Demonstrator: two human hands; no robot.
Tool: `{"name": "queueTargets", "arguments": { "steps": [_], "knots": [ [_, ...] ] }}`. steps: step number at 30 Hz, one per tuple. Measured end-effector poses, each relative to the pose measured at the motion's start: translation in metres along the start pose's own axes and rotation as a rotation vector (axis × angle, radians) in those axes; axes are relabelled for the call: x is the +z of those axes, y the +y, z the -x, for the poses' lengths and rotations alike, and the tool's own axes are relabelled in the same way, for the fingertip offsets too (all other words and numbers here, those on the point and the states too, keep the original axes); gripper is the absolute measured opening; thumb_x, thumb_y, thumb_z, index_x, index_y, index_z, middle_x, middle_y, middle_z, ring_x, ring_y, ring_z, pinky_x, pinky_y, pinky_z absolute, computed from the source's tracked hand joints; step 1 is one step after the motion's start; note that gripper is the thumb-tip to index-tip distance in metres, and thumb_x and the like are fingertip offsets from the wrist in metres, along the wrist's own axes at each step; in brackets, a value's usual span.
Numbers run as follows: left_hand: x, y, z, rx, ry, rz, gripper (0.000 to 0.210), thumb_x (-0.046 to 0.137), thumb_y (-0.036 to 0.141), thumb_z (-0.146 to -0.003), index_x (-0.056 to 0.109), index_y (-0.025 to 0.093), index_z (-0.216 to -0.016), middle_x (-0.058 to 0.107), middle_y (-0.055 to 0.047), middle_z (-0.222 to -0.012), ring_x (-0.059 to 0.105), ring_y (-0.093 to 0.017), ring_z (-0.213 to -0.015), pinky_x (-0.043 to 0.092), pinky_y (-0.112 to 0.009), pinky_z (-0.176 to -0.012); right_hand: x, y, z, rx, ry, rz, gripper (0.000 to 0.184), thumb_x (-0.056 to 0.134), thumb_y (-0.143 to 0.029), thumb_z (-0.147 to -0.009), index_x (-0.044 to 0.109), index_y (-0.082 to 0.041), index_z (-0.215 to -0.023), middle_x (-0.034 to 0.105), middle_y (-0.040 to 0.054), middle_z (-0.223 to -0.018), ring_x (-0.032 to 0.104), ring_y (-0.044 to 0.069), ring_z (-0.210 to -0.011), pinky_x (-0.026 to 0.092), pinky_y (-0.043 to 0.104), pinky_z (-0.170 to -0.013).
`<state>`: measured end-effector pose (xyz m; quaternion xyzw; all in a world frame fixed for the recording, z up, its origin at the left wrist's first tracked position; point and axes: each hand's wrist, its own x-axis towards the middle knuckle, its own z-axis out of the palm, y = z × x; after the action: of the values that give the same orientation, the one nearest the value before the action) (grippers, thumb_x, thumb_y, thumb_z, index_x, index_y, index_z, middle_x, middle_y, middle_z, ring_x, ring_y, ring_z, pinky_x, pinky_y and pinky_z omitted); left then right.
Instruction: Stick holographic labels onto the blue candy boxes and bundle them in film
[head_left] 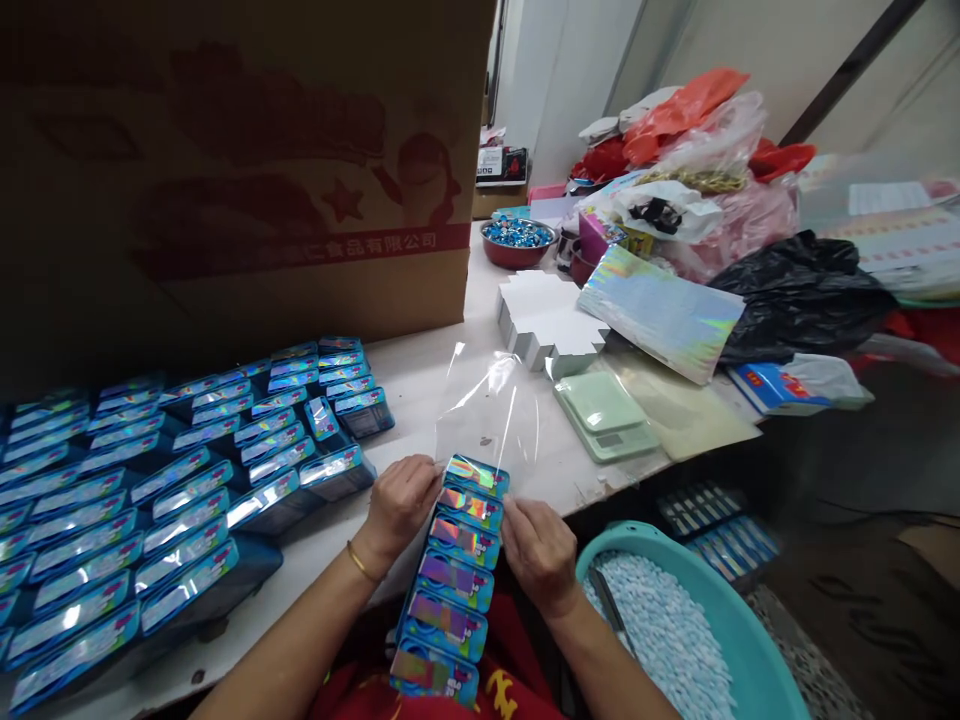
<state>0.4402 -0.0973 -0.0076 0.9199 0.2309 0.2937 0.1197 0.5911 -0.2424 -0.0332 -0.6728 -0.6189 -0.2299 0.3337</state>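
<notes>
A row of several shiny blue packs (456,570) stretches from the table edge toward my body, holographic labels facing up. At its far end, a clear plastic bag (487,405) lies spread over the white table, its mouth around or against the first pack; the exact overlap is hard to see. My left hand (401,508) is closed at the left side of the bag's mouth, fingertips pinching its edge. On the opposite side, my right hand (541,550) has its fingers curled in at the bag's edge, beside the upper packs.
Many blue packs (187,500) stand in rows at left, before a large cardboard box (300,290). At right are a pale green scale (606,415), white cartons (551,310), a holographic sheet (660,310) and piled bags. A turquoise tub (772,660) of small pale pieces sits below.
</notes>
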Motion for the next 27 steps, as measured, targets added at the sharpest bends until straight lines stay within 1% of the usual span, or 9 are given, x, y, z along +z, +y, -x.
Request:
{"name": "queueTargets", "arguments": {
  "steps": [3,5,7,10,13,17,19,22,27],
  "knots": [
    [0.014,-0.004,0.017,-0.076,0.121,0.067,0.01,0.045,0.019,-0.083,0.054,0.017,-0.079,0.059,-0.004,-0.074,0.055,-0.014,-0.072,0.042,-0.025,-0.066,0.015,-0.006,0.009,0.142,0.018,-0.017,0.013,0.044,-0.013,-0.082,0.054,-0.017,-0.089,0.061,0.0065,-0.076,0.056,0.016,-0.071,0.043,0.028,-0.065],
    [0.022,-0.006,0.023,-0.128,0.15,0.104,0.008,0.045,0.019,-0.083,0.052,0.017,-0.08,0.058,-0.003,-0.073,0.055,-0.014,-0.072,0.042,-0.025,-0.065,0.025,-0.008,0.011,0.297,-0.035,-0.017,0.012,0.04,-0.015,-0.084,0.052,-0.017,-0.081,0.057,0.0042,-0.068,0.054,0.015,-0.065,0.04,0.026,-0.06],
    [0.026,-0.007,0.023,-0.177,0.149,0.123,0.008,0.045,0.022,-0.082,0.051,0.017,-0.082,0.057,-0.002,-0.073,0.054,-0.013,-0.071,0.042,-0.024,-0.065,0.03,-0.009,0.01,0.404,-0.121,0.002,0.014,0.038,-0.019,-0.086,0.051,-0.017,-0.08,0.056,0.0031,-0.066,0.053,0.015,-0.063,0.037,0.026,-0.057],
    [0.027,-0.008,0.02,-0.276,0.09,0.121,0.012,0.043,0.028,-0.083,0.05,0.018,-0.085,0.056,-0.002,-0.075,0.053,-0.012,-0.067,0.042,-0.024,-0.063,0.029,-0.01,0.008,0.467,-0.23,0.057,0.017,0.037,-0.021,-0.086,0.051,-0.018,-0.076,0.056,0.0027,-0.067,0.053,0.015,-0.064,0.032,0.025,-0.056],
    [0.027,-0.009,0.016,-0.393,-0.039,0.095,0.015,0.041,0.031,-0.084,0.049,0.019,-0.088,0.058,-0.002,-0.078,0.055,-0.013,-0.068,0.04,-0.024,-0.062,0.026,-0.011,0.005,0.53,-0.312,0.082,0.018,0.038,-0.019,-0.084,0.05,-0.019,-0.071,0.057,0.002,-0.066,0.052,0.014,-0.063,0.027,0.024,-0.054],
    [0.031,-0.012,0.014,-0.499,-0.184,0.031,0.016,0.039,0.032,-0.084,0.049,0.02,-0.089,0.059,0.0,-0.071,0.057,-0.015,-0.066,0.037,-0.024,-0.059,0.031,-0.008,0.006,0.666,-0.351,0.038,0.019,0.039,-0.021,-0.084,0.049,-0.019,-0.069,0.057,0.0002,-0.065,0.051,0.012,-0.06,0.024,0.023,-0.052],
    [0.034,-0.013,0.014,-0.515,-0.201,0.019,0.017,0.038,0.032,-0.084,0.049,0.02,-0.089,0.06,0.0,-0.069,0.057,-0.015,-0.065,0.036,-0.023,-0.058,0.035,-0.005,0.009,0.654,-0.341,0.012,0.023,0.037,-0.021,-0.085,0.049,-0.019,-0.066,0.056,-0.0002,-0.063,0.05,0.012,-0.059,0.025,0.023,-0.053],
    [0.036,-0.012,0.017,-0.494,-0.223,0.003,0.018,0.034,0.03,-0.085,0.048,0.02,-0.089,0.059,0.001,-0.065,0.055,-0.014,-0.059,0.035,-0.023,-0.057,0.036,-0.003,0.014,0.537,-0.325,0.021,0.025,0.036,-0.018,-0.085,0.048,-0.018,-0.063,0.055,0.0009,-0.063,0.048,0.012,-0.06,0.025,0.024,-0.056],
    [0.023,-0.004,0.037,-0.367,-0.193,0.034,0.02,0.031,0.03,-0.087,0.047,0.019,-0.082,0.058,0.0,-0.064,0.055,-0.015,-0.061,0.037,-0.025,-0.06,0.015,-0.015,0.029,0.338,-0.333,0.01,0.023,0.037,-0.013,-0.08,0.046,-0.018,-0.06,0.051,0.0016,-0.059,0.043,0.013,-0.06,0.024,0.027,-0.059]
  ]
}}
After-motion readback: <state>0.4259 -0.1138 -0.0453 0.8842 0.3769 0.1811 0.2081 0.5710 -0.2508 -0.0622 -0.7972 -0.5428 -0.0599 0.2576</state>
